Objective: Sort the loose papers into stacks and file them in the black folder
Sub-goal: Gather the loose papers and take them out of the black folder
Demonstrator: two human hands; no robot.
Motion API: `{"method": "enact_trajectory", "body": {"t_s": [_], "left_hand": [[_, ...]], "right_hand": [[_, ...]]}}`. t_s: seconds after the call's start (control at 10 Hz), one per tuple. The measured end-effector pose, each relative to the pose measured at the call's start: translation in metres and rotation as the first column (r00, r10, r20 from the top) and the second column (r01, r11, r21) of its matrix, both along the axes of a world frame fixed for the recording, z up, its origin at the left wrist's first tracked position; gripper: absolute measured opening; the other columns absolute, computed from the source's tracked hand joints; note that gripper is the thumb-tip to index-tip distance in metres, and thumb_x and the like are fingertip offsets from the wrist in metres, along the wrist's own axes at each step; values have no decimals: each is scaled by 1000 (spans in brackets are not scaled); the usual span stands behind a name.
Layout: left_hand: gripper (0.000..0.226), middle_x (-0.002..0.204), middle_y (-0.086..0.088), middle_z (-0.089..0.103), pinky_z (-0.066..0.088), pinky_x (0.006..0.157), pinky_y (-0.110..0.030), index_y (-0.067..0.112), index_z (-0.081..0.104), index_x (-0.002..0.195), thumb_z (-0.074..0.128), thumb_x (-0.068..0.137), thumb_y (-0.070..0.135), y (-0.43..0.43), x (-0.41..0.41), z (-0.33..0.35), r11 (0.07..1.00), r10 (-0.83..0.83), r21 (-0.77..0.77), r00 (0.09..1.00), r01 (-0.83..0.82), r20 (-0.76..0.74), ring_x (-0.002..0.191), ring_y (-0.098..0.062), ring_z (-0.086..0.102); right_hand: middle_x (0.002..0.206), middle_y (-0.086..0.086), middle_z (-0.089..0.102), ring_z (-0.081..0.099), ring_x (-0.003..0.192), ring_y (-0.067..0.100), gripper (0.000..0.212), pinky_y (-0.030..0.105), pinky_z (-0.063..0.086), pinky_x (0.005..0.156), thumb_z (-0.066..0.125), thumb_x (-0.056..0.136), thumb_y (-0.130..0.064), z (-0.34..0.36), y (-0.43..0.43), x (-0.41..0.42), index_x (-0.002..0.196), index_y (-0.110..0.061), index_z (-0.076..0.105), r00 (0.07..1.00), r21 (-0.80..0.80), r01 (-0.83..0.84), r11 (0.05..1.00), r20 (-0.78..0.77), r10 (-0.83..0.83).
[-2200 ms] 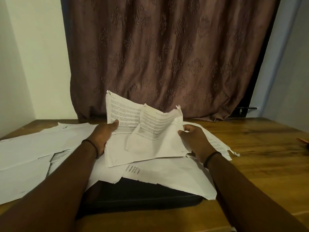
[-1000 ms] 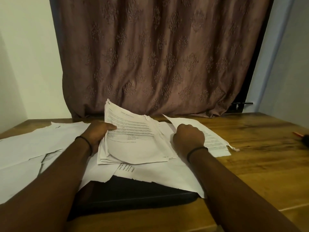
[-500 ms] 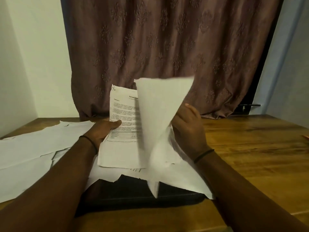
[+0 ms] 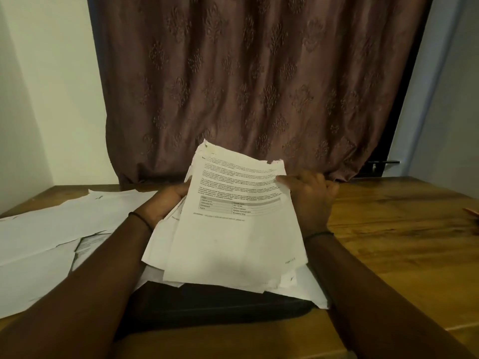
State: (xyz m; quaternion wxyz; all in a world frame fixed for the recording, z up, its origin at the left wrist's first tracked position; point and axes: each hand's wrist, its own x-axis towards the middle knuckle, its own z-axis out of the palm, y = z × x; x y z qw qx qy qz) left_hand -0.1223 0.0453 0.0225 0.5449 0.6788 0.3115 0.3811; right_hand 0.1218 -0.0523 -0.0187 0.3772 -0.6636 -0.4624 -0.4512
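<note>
Both my hands hold a sheaf of printed white papers (image 4: 233, 229) tilted up over the table's middle. My left hand (image 4: 166, 203) grips its left edge from underneath, mostly hidden by the sheets. My right hand (image 4: 308, 195) pinches the upper right corner. The top page shows text and a small table. Below the sheaf lies the black folder (image 4: 215, 307), shut and partly covered by another loose sheet (image 4: 308, 286). More loose papers (image 4: 51, 229) spread across the table's left side.
The wooden table (image 4: 388, 242) has bare surface on the right, with a small reddish object (image 4: 471, 212) at its right edge. A brown patterned curtain (image 4: 246, 86) hangs right behind the table. White walls stand on both sides.
The sheet my right hand had lifted and flipped now lies on top of the sheaf. My right hand moved to the sheaf's upper right corner, and the whole bundle is raised and tilted.
</note>
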Motion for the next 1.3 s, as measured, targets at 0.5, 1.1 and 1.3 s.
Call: {"method": "enact_trajectory", "body": {"t_s": [0.5, 1.1, 1.3], "left_hand": [[44, 124, -18, 65, 58, 83, -49, 11, 56, 130, 49, 90, -7, -28, 19, 28, 929, -190, -255, 936, 270, 297, 106, -39, 66], [45, 126, -7, 66, 51, 100, -41, 10, 60, 130, 68, 86, 3, -138, 201, -9, 927, -361, 10, 885, 374, 294, 115, -26, 64], [33, 118, -14, 69, 52, 95, -44, 4, 66, 119, 68, 86, 3, -126, 212, -2, 962, -203, -141, 959, 233, 196, 102, -30, 68]], "right_hand": [[126, 9, 67, 62, 118, 30, 43, 46, 44, 107, 60, 94, -46, 35, -42, 6, 127, -18, 64, -460, 662, -611, 434, -743, 486], [122, 10, 69, 67, 111, 33, 41, 51, 50, 99, 75, 86, -13, 0, -189, 94, 126, -9, 65, -125, 618, -515, 594, -740, 661], [107, 8, 74, 73, 92, 25, 33, 40, 59, 79, 79, 81, -17, 16, -178, 126, 112, -12, 71, 59, 503, -462, 730, -804, 591]]}}
